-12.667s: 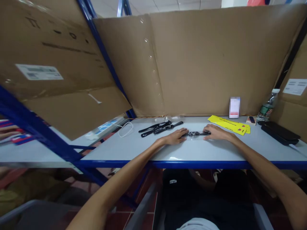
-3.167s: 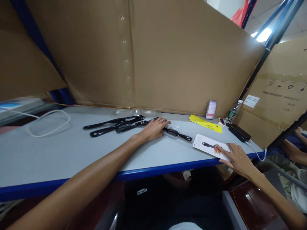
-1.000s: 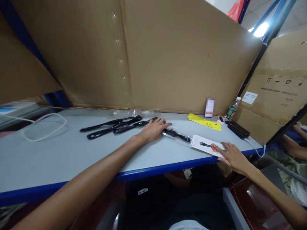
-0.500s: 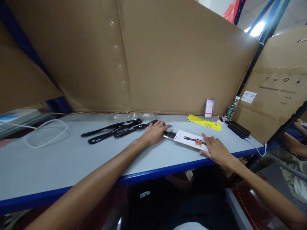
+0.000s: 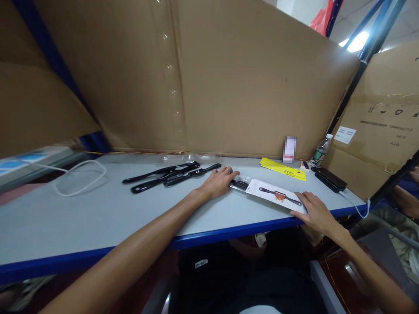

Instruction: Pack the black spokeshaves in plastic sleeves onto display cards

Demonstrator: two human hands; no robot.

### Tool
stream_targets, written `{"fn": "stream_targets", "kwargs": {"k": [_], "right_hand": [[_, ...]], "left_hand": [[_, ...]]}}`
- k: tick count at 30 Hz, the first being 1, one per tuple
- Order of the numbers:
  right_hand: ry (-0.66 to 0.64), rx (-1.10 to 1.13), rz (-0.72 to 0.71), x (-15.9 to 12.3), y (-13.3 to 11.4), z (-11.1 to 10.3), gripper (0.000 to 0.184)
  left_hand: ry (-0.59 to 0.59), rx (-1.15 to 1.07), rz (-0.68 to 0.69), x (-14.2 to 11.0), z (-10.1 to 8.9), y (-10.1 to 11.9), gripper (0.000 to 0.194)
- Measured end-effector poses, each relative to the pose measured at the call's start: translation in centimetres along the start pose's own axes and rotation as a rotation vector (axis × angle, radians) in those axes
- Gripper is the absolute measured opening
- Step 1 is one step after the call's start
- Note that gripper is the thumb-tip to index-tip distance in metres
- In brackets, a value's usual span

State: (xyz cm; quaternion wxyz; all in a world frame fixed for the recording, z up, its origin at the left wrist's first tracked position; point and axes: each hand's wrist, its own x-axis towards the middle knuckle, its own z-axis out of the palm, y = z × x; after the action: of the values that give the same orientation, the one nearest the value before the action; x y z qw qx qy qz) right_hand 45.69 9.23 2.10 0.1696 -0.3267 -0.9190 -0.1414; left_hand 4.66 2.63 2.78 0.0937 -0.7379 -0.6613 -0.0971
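Note:
A black spokeshave in a clear plastic blister shell (image 5: 240,184) lies at the middle of the table. My left hand (image 5: 220,181) is closed over the shell's left end, its fingers partly hidden. Overlapping the shell's right part is a white card (image 5: 273,194) printed with a picture of a spokeshave with a red piece. My right hand (image 5: 312,211) pinches the card's right end, thumb at the near edge. Left of my left hand, several loose black spokeshaves (image 5: 157,179) lie overlapping one another.
Clear plastic shells (image 5: 190,158) lie along the cardboard wall (image 5: 229,87). Toward the right are yellow printed strips (image 5: 283,169), a bottle (image 5: 321,150) and a black device (image 5: 330,179) with a white cable. A white cable loop (image 5: 104,172) lies at left. Another person's arm (image 5: 404,200) shows far right.
My right hand has slid rightward along the card, uncovering more of its printed picture. The left hand stays at the shell's left end. The camera view has shifted slightly.

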Motion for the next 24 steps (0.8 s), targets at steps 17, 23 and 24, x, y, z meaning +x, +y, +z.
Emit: {"fn": "stream_targets", "kwargs": {"k": [17, 23, 24], "right_hand": [[-0.024, -0.048, -0.068, 1.4, -0.5, 1.1, 0.067], [-0.001, -0.062, -0.069, 0.4, 0.8, 1.2, 0.07], [0.0, -0.066, -0.071, 0.3, 0.9, 1.1, 0.07]], "left_hand": [[0.01, -0.041, -0.009, -0.2, 0.3, -1.2, 0.066], [-0.142, -0.366, 0.091, 0.6, -0.7, -2.6, 0.063], [-0.134, -0.406, 0.089, 0.7, -0.8, -2.5, 0.058]]}}
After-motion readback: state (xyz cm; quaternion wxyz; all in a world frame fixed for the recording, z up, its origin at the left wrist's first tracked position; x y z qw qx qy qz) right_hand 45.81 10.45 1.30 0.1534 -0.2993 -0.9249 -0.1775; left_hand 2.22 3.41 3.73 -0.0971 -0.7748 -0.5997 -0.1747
